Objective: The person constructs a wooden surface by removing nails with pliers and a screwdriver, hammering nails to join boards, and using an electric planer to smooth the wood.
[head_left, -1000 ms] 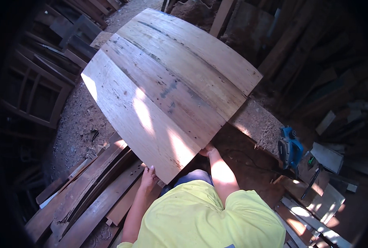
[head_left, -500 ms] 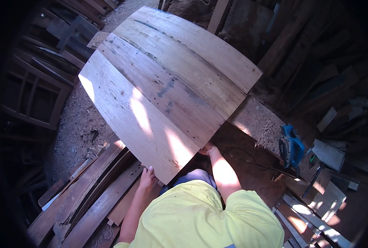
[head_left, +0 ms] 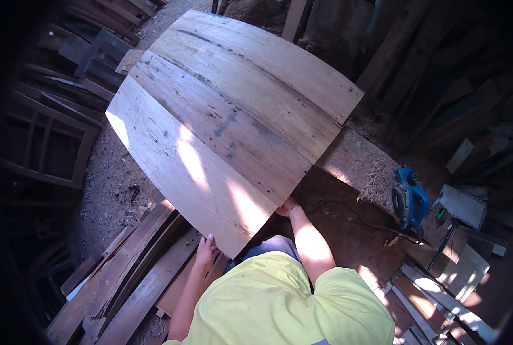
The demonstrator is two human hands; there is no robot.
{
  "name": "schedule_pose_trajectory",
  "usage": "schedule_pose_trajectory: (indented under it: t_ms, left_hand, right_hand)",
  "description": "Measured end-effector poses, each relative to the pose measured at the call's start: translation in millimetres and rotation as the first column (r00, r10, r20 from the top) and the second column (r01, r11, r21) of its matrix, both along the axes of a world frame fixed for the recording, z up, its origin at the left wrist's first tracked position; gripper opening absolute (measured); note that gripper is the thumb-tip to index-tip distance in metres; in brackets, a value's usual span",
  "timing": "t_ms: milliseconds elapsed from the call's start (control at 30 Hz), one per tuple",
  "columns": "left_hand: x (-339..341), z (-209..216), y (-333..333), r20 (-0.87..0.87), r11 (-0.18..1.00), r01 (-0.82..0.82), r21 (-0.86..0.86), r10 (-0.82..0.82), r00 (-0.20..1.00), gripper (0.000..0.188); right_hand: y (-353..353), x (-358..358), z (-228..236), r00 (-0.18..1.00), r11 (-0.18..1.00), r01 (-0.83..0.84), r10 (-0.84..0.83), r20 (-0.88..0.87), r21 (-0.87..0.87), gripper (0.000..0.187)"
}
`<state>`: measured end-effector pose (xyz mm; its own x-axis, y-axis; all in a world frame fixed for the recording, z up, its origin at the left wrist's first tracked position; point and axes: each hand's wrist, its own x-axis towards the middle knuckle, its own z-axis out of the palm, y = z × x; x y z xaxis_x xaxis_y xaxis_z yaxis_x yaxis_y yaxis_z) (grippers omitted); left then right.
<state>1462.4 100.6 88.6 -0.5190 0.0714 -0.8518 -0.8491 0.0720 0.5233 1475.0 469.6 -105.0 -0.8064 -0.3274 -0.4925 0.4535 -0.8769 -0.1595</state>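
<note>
A wide wooden panel (head_left: pixel 227 121), made of several planks laid edge to edge, fills the middle of the view. Patches of sunlight and dark stains mark its surface. My left hand (head_left: pixel 207 250) grips the near left edge by the corner, its thumb up at the rim and the other fingers partly out of sight. At the near end, my right hand (head_left: pixel 288 207) is closed around the panel's edge, with its fingers hidden underneath. Beneath the panel, a workbench plank (head_left: pixel 363 167) strewn with wood shavings sticks out on the right.
A blue electric planer (head_left: pixel 409 198) rests at the bench's right end, its dark cord trailing below the panel. Long boards (head_left: pixel 135 276) are stacked at the lower left. A window-like wooden frame (head_left: pixel 46 138) leans at the far left. Offcuts (head_left: pixel 463 207) lie to the right.
The view has turned slightly, so the panel appears a little farther left and the planer a little lower right. Both hands keep their holds on the panel.
</note>
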Motion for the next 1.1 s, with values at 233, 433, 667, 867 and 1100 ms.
schedule_pose_trajectory:
  t_ms: [233, 433, 667, 867, 1100]
  left_hand:
    - [0.3, -5.1, -1.6, 0.007, 1.000, -0.008, -0.005, 0.008, 1.000, 0.041]
    - [0.1, -4.3, -4.5, 0.021, 1.000, -0.008, -0.021, 0.008, 1.000, 0.042]
    - [-11.5, 4.2, 7.7, -0.010, 1.000, 0.023, -0.013, -0.023, 1.000, 0.042]
    - [4.9, -5.6, -9.0, -0.015, 1.000, 0.012, -0.025, -0.013, 1.000, 0.043]
    - [0.0, -14.1, -4.2, -0.033, 0.999, 0.018, 0.027, -0.017, 0.999, 0.051]
  right_hand:
    - [4.2, 0.2, 5.2, 0.998, 0.995, -0.053, 0.054, -0.009, 0.084, 0.051]
    - [3.9, -0.3, 5.1, 1.000, 0.990, -0.003, 0.004, -0.007, 0.143, 0.050]
    - [28.2, 14.6, -28.4, 0.907, 0.936, 0.256, -0.319, 0.273, 0.242, 0.030]
    - [61.8, 39.2, 99.1, 0.788, 0.750, 0.553, -0.612, 0.065, 0.362, 0.012]
    - [120.2, 45.9, 272.7, 0.788, 0.733, 0.615, -0.559, -0.258, 0.289, 0.029]
